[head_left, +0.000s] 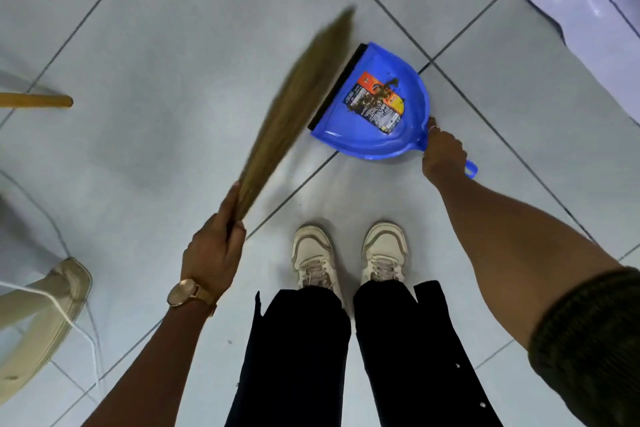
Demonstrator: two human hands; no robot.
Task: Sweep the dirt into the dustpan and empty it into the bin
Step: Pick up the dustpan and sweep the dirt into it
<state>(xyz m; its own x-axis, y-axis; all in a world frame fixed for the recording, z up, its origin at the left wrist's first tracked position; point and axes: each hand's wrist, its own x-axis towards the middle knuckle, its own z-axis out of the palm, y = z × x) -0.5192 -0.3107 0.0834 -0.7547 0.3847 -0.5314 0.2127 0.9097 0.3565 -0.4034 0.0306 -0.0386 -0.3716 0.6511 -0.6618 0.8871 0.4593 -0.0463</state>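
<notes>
Nearest, at six o'clock, two white shoes (349,255) stand on the tiled floor (166,45). At eight o'clock the left hand (213,250) is wrapped tight round the gathered end of a grass broom (294,104), whose bristles blur toward the black lip of the dustpan (372,107) near the centre. At three o'clock the right hand (443,154) is clenched on the pan's handle, keeping it flat on the tiles. Dirt (375,97) already lies inside, over the label, so the sweeping step looks nearly finished. Next, by my judgement, the pan must be lifted level and carried to the bin, which is not in view. The pale tiles look almost clean. A chair leg (38,315) sits at eight o'clock, a wooden stick (34,101) at nine, and white sheeting (588,10) at two.
</notes>
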